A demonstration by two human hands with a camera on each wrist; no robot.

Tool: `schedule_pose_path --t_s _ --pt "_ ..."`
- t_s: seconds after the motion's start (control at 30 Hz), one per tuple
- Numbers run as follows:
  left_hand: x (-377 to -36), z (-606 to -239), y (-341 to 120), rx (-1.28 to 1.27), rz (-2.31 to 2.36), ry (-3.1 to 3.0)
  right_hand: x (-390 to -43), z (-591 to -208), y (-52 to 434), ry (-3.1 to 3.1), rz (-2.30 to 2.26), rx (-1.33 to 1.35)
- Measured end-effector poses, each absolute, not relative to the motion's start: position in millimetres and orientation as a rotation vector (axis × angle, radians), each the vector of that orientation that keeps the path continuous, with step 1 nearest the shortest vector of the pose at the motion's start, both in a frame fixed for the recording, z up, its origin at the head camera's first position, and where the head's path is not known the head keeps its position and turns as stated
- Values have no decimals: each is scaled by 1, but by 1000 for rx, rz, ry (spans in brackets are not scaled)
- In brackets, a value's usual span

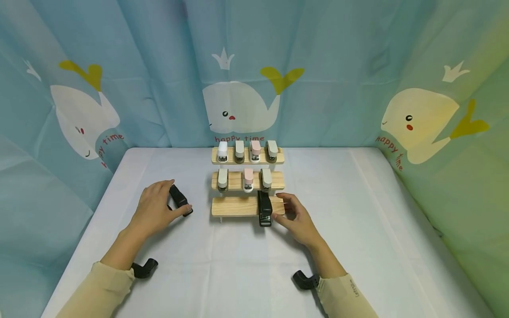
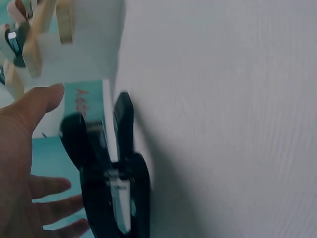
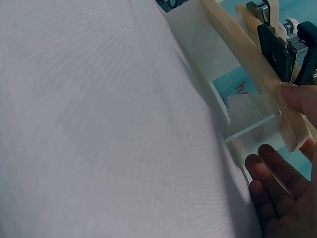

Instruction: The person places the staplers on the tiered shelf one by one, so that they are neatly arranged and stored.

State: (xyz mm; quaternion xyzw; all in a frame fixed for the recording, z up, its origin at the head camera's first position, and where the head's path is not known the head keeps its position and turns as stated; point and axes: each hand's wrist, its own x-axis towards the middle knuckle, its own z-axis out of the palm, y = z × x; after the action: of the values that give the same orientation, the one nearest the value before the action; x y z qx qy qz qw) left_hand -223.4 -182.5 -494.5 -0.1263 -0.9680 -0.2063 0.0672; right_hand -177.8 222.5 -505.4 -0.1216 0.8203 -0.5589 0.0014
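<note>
A black stapler (image 1: pixel 180 197) lies on the white table at the left. My left hand (image 1: pixel 153 211) is around it with thumb and fingers spread; in the left wrist view a gap shows between the thumb (image 2: pixel 48 100) and the stapler (image 2: pixel 96 173). Another black stapler (image 1: pixel 265 209) rests on the lowest wooden shelf (image 1: pixel 234 206), its front end jutting past the edge. Beside its right side is my right hand (image 1: pixel 300 224), thumb near the stapler's side and shelf end, the other fingers (image 3: pixel 277 168) loosely extended below the board in the right wrist view.
The three-tier stand's upper boards (image 1: pixel 235 181) carry several small white, grey and pink staplers, such as a pink one (image 1: pixel 248 176). A whale-print curtain (image 1: pixel 167 79) hangs behind the table (image 1: pixel 238 274). Black curved pieces (image 1: pixel 145 268) sit at both wrists.
</note>
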Motion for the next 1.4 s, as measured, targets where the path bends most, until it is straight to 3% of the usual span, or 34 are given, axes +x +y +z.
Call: schedule_pose_path --t_s 0.33,1.4 --pt "-232 -501 -195 -255 -614 -3004 -178 -505 222 2575 -1757 -372" --pt "-250 -515 -199 -241 -748 -3006 -176 -502 222 2578 -1740 -368"
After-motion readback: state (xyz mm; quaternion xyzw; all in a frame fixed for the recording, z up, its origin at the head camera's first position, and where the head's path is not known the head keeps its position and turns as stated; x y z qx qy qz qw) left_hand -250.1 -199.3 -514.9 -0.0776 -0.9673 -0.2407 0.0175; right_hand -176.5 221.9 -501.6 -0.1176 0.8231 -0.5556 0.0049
